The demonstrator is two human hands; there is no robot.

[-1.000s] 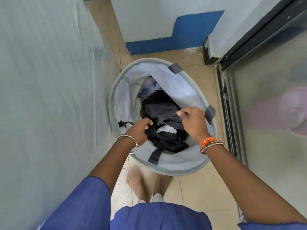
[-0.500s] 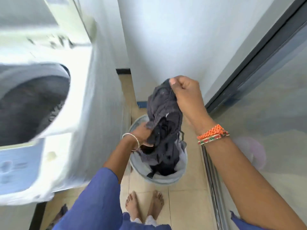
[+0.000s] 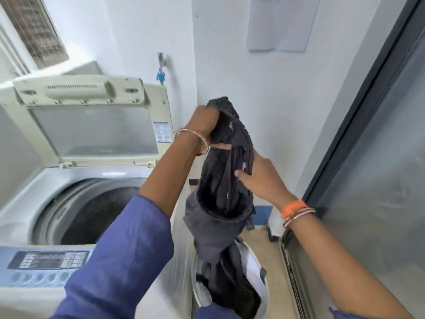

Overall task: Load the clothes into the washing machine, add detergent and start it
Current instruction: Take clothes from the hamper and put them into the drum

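Dark garment bunched at top in left hand fingers, right hand fingers pinching its middle

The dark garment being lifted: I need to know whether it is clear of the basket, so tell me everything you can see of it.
The dark garment is black to charcoal cloth, soft and bunched, with a ribbed edge at its top. It hangs lengthwise beside the open washing machine. The left hand grips its top; the right hand holds its side further down. An opening gapes midway. Its lower end trails into the laundry basket, so it is not yet clear.
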